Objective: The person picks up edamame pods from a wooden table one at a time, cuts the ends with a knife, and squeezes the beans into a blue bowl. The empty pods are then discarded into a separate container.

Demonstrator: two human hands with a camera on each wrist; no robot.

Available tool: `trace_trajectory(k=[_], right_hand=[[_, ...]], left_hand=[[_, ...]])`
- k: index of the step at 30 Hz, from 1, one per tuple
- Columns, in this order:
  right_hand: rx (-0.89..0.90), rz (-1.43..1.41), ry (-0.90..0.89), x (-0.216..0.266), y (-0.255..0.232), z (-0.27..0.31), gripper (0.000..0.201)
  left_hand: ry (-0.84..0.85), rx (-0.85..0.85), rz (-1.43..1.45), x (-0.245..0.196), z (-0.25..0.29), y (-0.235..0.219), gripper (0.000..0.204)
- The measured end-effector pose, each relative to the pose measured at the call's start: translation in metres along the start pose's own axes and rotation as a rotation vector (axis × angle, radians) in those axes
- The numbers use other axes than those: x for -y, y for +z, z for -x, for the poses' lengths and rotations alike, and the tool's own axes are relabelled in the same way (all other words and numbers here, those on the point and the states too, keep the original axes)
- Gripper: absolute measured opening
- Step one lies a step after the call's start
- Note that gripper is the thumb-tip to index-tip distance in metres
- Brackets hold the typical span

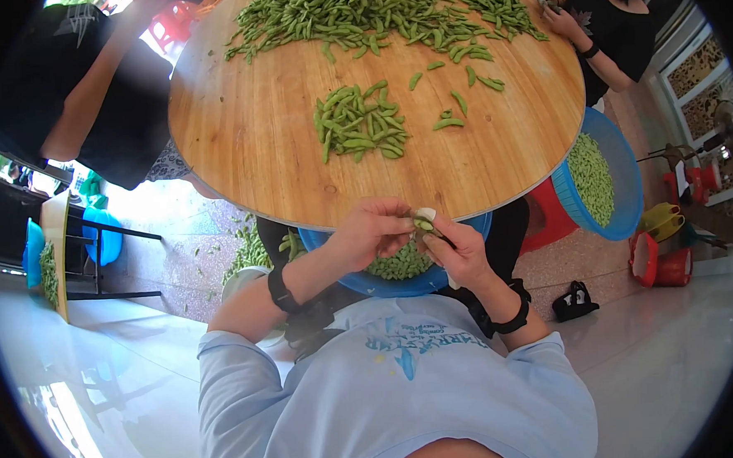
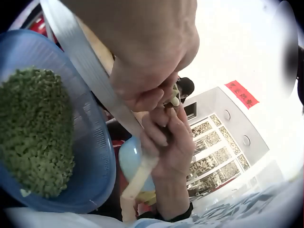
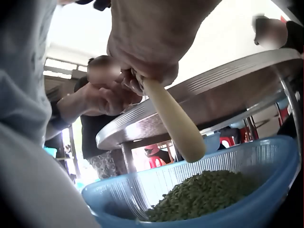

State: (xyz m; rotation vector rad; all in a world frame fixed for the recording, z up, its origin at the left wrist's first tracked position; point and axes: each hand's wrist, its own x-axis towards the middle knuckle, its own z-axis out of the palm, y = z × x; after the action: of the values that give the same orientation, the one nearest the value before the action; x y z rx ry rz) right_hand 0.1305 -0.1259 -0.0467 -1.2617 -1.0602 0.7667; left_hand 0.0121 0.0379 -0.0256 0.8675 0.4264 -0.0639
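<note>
Both hands meet just off the round table's near edge, above a blue basket (image 1: pixel 419 286) of shelled green beans (image 2: pixel 38 133). Between the fingertips is a green pod (image 1: pixel 423 224), pinched by the left hand (image 1: pixel 375 231) and the right hand (image 1: pixel 461 253). A pale bean (image 2: pixel 175 101) shows at the fingertips in the left wrist view. A long, pale, rounded object (image 3: pixel 175 121) sticks out below the right hand (image 3: pixel 147 42) in the right wrist view; how it is held is hidden.
On the wooden table (image 1: pixel 246 152) lie a small pod pile (image 1: pixel 359 123) and a large heap (image 1: pixel 355 10). A second blue basket (image 1: pixel 621 174) of beans stands at the right, beside a red stool (image 1: pixel 548 215). People are at the table's left and far right. Pods lie on the floor.
</note>
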Motion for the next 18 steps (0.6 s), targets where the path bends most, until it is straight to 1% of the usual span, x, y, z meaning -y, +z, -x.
trace_trajectory(k=[1, 3, 4, 6, 7, 9, 10, 12, 13, 15, 16, 17, 18], right_hand=[[0.002, -0.001, 0.002, -0.003, 0.003, -0.001, 0.037], [-0.125, 0.462, -0.437, -0.010, 0.011, -0.004, 0.034], [-0.126, 0.461, -0.433, -0.008, 0.011, -0.002, 0.034], [-0.145, 0.378, -0.250, -0.001, 0.009, -0.001, 0.034], [-0.145, 0.378, -0.256, -0.004, 0.008, -0.002, 0.034], [-0.220, 0.399, -0.348, -0.011, 0.011, -0.002, 0.032], [-0.218, 0.396, -0.350, -0.010, 0.011, -0.001, 0.032], [-0.178, 0.449, -0.381, -0.003, 0.010, -0.002, 0.029], [-0.174, 0.445, -0.389, -0.003, 0.009, -0.001, 0.029], [-0.097, 0.436, -0.310, -0.003, 0.005, 0.003, 0.025], [-0.097, 0.433, -0.315, -0.003, 0.003, 0.004, 0.025], [-0.039, 0.473, -0.317, -0.004, 0.001, 0.005, 0.024], [0.018, 0.513, -0.318, -0.004, -0.001, 0.006, 0.023]], left_hand=[[0.000, -0.002, 0.002, 0.001, 0.000, 0.003, 0.008], [-0.016, -0.074, -0.107, 0.005, 0.001, 0.011, 0.005], [-0.020, -0.074, -0.106, 0.009, 0.001, 0.013, 0.005], [0.121, -0.141, -0.455, 0.013, -0.001, 0.016, 0.007], [0.126, -0.142, -0.458, 0.013, -0.002, 0.019, 0.007], [0.458, -0.263, -0.937, 0.015, 0.003, 0.026, 0.010], [0.458, -0.267, -0.939, 0.018, 0.006, 0.026, 0.010], [0.826, -0.277, -1.358, 0.019, 0.013, 0.026, 0.015], [0.829, -0.285, -1.363, 0.016, 0.020, 0.025, 0.015], [0.603, -0.203, -1.713, -0.005, 0.051, 0.030, 0.007], [0.497, -0.209, -1.793, -0.013, 0.068, 0.028, 0.007], [0.389, -0.211, -1.871, -0.021, 0.083, 0.020, 0.008], [0.215, -0.242, -1.960, -0.027, 0.095, 0.007, 0.008]])
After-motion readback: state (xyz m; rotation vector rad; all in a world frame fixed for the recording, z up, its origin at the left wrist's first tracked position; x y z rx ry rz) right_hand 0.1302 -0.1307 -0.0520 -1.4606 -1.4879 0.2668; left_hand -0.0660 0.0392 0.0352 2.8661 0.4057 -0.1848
